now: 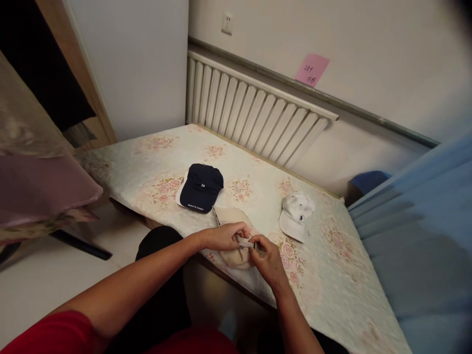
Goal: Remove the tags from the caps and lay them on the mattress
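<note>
- Near the front edge of a table covered with a floral cloth [265, 177], a beige cap [231, 215] lies directly beneath both hands, its brim pointing away from the person.
- Left hand [225, 237]: above the cap's left part, fingers curled and pinching one side of a pale strap [245, 242] at the back of the cap.
- Right hand [268, 258]: at the cap's right side, thumb and fingers closed on the other end of the same strap, where a small dark piece shows; exactly how the ends meet is too small to tell.
- Between the two sets of fingertips, a short stretch of the strap stays visible, just over the cap's crown.
- Beyond the left hand, a navy cap [203, 183] with white lettering rests on the cloth, its brim facing the person and just beside the beige brim.
- Off to the right, well apart from the beige cap, sits a white cap [298, 211] with a small dark emblem.
- Behind the table, a white radiator [250, 105] runs along the wall.
</note>
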{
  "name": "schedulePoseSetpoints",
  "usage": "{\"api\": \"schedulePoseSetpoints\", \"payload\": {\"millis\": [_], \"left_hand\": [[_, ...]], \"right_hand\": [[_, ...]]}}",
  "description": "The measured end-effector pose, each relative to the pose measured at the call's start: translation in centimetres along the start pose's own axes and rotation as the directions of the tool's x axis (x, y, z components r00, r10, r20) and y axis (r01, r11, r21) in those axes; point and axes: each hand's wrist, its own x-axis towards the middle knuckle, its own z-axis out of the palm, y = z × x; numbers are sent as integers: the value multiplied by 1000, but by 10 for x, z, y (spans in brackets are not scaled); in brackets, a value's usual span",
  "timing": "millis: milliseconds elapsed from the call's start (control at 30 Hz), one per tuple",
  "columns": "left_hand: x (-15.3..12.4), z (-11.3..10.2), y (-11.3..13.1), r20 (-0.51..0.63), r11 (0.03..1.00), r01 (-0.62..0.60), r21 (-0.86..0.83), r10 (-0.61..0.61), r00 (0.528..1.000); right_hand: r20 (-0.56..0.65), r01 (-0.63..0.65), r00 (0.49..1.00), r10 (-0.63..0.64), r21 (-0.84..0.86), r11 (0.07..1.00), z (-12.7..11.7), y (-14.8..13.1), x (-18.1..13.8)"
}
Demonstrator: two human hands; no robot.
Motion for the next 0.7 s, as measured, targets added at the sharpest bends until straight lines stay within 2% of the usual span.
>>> {"api": "schedulePoseSetpoints", "payload": {"millis": [133,333,500,700], "left_hand": [[-1,-2,-5,68,1000,-2,-21,3,998],[-1,0,-3,-6,994,-48,93,48,999],[0,2,-4,-54,994,-35,103,40,998],[-1,2,-6,-2,993,-61,98,61,998]], "right_hand": [[7,1,1000,-1,-10,1000,0,0,1],[40,-6,999,5,5,1000,0,1,1],[72,-43,997,41,25,999,-2,-2,1],[92,-54,995,45,99,994,0,-5,2]]}}
